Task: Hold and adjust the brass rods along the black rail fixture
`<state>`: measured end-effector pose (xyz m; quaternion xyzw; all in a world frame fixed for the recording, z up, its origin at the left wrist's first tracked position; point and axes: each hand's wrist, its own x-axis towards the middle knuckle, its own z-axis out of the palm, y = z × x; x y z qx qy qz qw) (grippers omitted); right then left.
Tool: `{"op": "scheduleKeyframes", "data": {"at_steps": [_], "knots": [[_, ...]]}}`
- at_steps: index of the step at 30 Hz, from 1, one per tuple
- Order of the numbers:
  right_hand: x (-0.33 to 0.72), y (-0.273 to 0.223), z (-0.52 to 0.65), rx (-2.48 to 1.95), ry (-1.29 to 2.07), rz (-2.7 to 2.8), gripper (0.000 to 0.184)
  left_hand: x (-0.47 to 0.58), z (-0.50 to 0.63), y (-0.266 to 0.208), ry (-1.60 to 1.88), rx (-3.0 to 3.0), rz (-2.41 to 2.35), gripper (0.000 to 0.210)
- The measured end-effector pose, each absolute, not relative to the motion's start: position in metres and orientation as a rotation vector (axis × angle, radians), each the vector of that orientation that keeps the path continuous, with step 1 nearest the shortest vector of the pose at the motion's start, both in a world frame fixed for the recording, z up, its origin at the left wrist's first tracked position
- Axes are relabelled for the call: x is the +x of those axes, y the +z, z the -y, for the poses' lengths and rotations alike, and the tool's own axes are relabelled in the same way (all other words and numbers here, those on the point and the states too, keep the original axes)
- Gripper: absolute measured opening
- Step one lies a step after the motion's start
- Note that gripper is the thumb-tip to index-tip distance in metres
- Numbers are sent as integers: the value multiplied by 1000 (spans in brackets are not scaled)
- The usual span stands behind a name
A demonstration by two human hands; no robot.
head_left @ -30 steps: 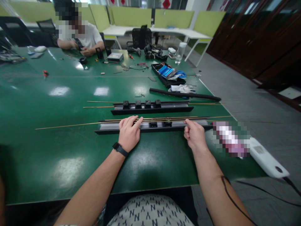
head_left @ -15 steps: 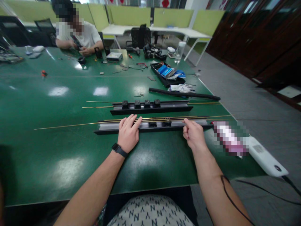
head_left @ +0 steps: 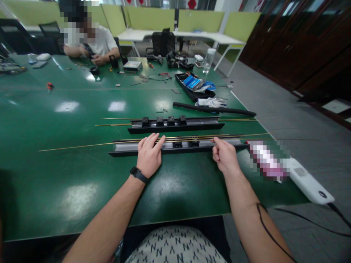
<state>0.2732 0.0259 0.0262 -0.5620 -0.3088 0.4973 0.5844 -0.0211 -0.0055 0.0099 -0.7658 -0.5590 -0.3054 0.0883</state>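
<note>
The right hand [head_left: 225, 155] works a narrow grip, fingers curled and fingertips at a set of thin brass rods [head_left: 189, 137]; whether one is pinched between them cannot be told. To its left, the left hand [head_left: 150, 155], a dark watch [head_left: 139, 175] at the wrist, spreads a wider, loose grip palm down, fingers resting over the same rods. The rods lie lengthwise along the near rail [head_left: 186, 150], a dark-edged channel on the green table [head_left: 95, 168], with two black blocks [head_left: 177, 143] visible between the hands. One rod runs well past the rail's left end. Just beyond sits the far rail [head_left: 175, 129], carrying four dark blocks [head_left: 159, 121], with rods jutting from both ends. On the far right, a long black bar [head_left: 233, 110] lies beside white gloves [head_left: 212, 102] and a black tray [head_left: 187, 92] holding blue items. A white device [head_left: 311, 180] rests at the near right edge. At the far left, a co-worker in a white shirt [head_left: 105, 39] handles a dark object.
</note>
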Motion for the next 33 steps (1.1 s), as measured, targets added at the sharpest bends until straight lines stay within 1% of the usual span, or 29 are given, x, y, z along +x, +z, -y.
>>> {"op": "scheduleKeyframes", "data": {"at_steps": [10,23,28,33], "knots": [[276,26,-26,-1327,1158,679,28,-21,6,10,-905,-2281,1680,51],[280,25,-28,-1309,1088,654,22,-21,6,10,-909,-2297,1682,51],[279,24,-28,-1311,1107,673,24,-21,6,11,-926,-2299,1692,52],[274,23,-26,-1302,1176,732,32,-21,6,11,-926,-2302,1697,52]]}}
